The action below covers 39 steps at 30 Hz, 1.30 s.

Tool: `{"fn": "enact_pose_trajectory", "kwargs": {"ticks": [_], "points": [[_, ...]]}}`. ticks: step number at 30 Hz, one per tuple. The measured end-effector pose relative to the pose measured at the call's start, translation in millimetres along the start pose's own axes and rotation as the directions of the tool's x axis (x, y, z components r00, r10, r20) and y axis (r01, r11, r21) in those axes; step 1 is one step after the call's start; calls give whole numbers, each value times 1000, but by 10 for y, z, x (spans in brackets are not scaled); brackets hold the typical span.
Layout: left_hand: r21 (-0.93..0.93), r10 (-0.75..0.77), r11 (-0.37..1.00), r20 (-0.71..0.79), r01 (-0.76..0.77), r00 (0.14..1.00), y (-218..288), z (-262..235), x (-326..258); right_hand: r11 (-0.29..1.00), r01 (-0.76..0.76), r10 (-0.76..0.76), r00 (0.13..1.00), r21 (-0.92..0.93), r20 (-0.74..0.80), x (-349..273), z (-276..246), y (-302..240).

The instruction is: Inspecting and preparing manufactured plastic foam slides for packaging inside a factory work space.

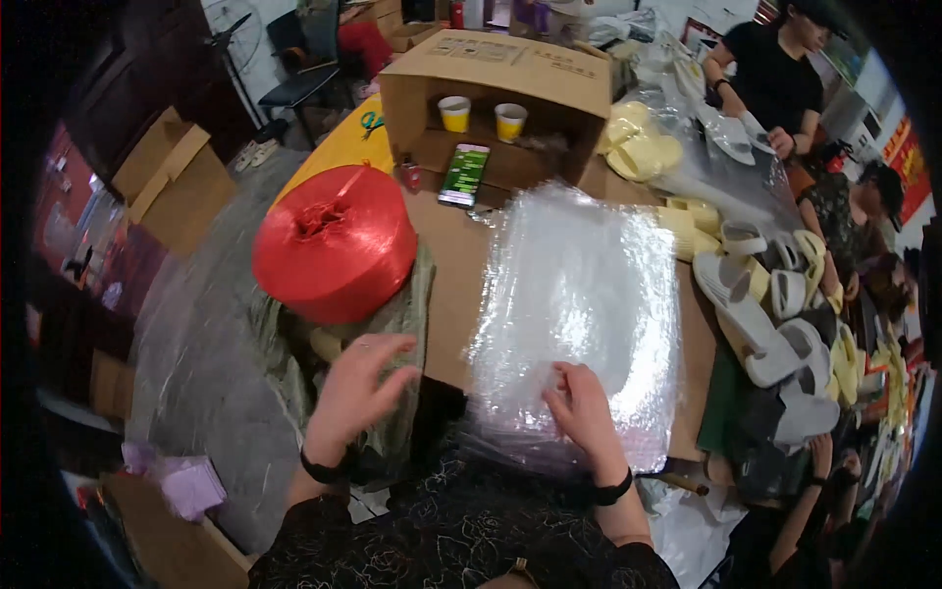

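Observation:
A thick stack of clear, shiny plastic bags (579, 285) lies on the cardboard-covered table in front of me. My right hand (584, 412) rests over its near part, thumb and fingers pinched together on the plastic of the top bag. To the left, my left hand (361, 388) hovers with thumb and fingers apart, holding nothing. Just beyond it sits a big roll of red plastic twine (334, 245), on top of a green woven sack (417, 324). A phone (463, 175) with a lit screen lies past the far end of the stack.
An open cardboard box (500, 69) on its side holds two yellow-and-white paper cups (510, 122). Green-handled scissors (371, 123) lie left of it. Cream and grey slippers (756, 314) pile up along the right, where other people (785, 69) work. An empty carton (177, 182) stands on the floor.

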<state>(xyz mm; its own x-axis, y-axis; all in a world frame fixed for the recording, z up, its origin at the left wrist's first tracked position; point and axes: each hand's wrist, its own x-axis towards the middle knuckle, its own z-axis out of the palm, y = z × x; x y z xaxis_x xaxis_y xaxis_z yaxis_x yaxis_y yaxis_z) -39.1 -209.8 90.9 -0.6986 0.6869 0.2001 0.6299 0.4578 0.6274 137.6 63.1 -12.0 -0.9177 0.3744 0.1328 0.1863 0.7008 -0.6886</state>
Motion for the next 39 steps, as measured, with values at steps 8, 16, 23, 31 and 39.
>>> {"fn": "enact_pose_trajectory", "kwargs": {"ticks": [8,16,23,31,39], "points": [[-82,519,855,159,-512,840,513,1449,705,986,82,-57,983,143,-175,-221,-608,-170],[29,435,893,199,-449,878,246,2020,768,960,-274,215,580,60,-786,-296,-1933,1311],[-35,416,909,164,-416,894,286,2016,734,603,-785,354,422,-141,-835,240,-2389,2240],[-15,395,917,172,-399,902,201,2023,717,512,-38,763,480,858,-434,130,-2096,1731],[-24,412,910,160,-414,897,237,2000,736,379,424,553,609,823,-569,-2,-2377,784]]}}
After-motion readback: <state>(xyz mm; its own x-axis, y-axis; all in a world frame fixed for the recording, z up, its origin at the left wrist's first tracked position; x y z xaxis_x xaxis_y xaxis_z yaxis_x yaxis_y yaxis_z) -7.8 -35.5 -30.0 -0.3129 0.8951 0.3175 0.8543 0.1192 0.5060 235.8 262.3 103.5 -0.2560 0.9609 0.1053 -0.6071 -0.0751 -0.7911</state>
